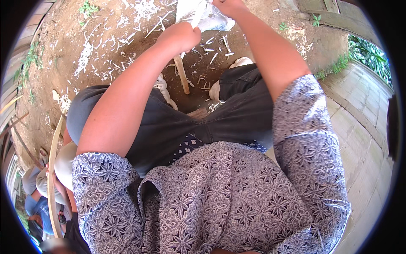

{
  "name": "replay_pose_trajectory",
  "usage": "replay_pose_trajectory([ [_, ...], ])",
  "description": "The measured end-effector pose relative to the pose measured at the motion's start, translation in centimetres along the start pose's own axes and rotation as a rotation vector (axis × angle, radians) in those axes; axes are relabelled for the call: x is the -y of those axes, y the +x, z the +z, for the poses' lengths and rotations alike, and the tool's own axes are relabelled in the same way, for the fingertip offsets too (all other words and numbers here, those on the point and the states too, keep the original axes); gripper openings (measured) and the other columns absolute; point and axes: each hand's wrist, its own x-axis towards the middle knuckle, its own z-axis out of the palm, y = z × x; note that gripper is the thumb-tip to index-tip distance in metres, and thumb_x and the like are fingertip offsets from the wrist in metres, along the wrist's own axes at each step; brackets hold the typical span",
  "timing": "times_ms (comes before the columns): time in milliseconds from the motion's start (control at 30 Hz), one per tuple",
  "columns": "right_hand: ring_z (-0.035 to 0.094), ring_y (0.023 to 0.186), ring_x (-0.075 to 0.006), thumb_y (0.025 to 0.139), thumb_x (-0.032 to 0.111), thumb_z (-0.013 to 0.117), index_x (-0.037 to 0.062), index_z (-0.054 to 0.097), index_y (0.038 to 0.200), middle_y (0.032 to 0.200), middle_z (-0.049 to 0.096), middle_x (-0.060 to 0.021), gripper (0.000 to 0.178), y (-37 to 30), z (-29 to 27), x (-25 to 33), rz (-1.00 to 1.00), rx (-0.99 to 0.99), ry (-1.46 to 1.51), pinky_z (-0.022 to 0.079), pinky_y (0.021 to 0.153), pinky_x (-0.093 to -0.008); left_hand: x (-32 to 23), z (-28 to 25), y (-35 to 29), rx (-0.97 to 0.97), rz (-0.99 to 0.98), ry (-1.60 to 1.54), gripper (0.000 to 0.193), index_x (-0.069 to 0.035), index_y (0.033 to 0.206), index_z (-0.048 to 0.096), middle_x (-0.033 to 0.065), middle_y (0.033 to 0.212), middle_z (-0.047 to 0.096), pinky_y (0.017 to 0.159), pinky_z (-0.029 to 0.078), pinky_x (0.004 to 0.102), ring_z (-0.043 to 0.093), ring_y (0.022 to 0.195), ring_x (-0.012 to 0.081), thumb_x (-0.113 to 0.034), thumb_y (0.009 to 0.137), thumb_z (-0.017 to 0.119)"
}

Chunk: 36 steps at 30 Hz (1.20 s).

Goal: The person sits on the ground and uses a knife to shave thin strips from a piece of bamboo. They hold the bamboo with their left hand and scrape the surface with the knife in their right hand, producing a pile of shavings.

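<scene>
My left hand (182, 37) is closed in a fist at the upper middle, with a narrow pale strip (197, 17) coming out of its top side toward my right hand. Below the fist a brown wooden stick (182, 74) slants down between my feet; whether it joins the strip is hidden by the hand. My right hand (230, 6) is at the top edge, partly cut off, its fingers curled; what they grip is out of sight. Behind the strip lies a crumpled clear-white plastic sheet or bag (218, 22), close to both hands.
Pale shavings (86, 57) litter the brown dirt ground (63, 31). Grey paving (355, 114) runs along the right. A long curved wooden strip (51, 169) stands at the left, beside other seated people (36, 182). My dark-trousered knees are spread below my arms.
</scene>
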Motion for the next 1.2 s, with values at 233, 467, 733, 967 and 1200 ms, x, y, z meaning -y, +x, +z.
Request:
replay_pose_trajectory([
  [233, 0.071, 0.093, -0.0398, 0.086, 0.051, 0.069, 0.0065, 0.076, 0.098, 0.096, 0.074, -0.0224, 0.047, -4.7, -6.9, 2.2, -0.173, 0.164, 0.014, 0.056, 0.085, -0.0476, 1.5, 0.4, 0.7, -0.025, 0.104, -0.239, 0.051, 0.001, 0.073, 0.058, 0.0101, 0.056, 0.056, 0.063, 0.049, 0.045, 0.057, 0.052, 0.0248, -0.037, 0.101, 0.039],
  [467, 0.071, 0.091, -0.0392, 0.087, 0.049, 0.07, 0.0056, 0.072, 0.099, 0.096, 0.073, -0.0227, 0.045, -4.6, -2.4, 0.0, -0.043, 0.004, 0.101, 0.056, 0.083, -0.0481, 0.6, 1.5, 1.5, -0.062, 0.153, -0.165, 0.052, 0.002, 0.073, 0.058, 0.0107, 0.059, 0.057, 0.065, 0.048, 0.0456, 0.058, 0.055, 0.0255, -0.036, 0.103, 0.037],
  [733, 0.07, 0.1, -0.0398, 0.09, 0.049, 0.066, 0.0079, 0.071, 0.107, 0.106, 0.072, -0.0218, 0.045, -3.6, -1.7, 1.2, 0.092, 0.009, 0.176, 0.054, 0.089, -0.0498, 0.5, 0.6, 0.7, -0.011, 0.128, -0.182, 0.051, 0.001, 0.074, 0.055, 0.0118, 0.061, 0.057, 0.069, 0.049, 0.0473, 0.058, 0.057, 0.029, -0.036, 0.104, 0.036],
  [967, 0.07, 0.091, -0.0258, 0.089, 0.065, 0.064, 0.0102, 0.069, 0.1, 0.091, 0.072, -0.0121, 0.057, -3.2, -1.5, 2.1, 0.091, -0.076, -0.045, 0.053, 0.083, -0.0431, 0.9, 1.7, 1.4, -0.15, 0.114, 0.005, 0.051, 0.008, 0.098, 0.064, 0.0217, 0.079, 0.068, 0.082, 0.051, 0.0497, 0.068, 0.08, 0.0392, -0.035, 0.104, 0.038],
  [1200, 0.071, 0.099, -0.0277, 0.089, 0.065, 0.063, 0.0113, 0.069, 0.103, 0.1, 0.074, -0.0124, 0.056, -5.6, -5.3, 1.3, -0.071, 0.184, -0.005, 0.052, 0.088, -0.0438, 0.9, 0.6, 1.1, -0.049, 0.037, -0.011, 0.046, 0.004, 0.105, 0.066, 0.0221, 0.087, 0.069, 0.084, 0.052, 0.0475, 0.069, 0.086, 0.0363, -0.036, 0.103, 0.041],
])
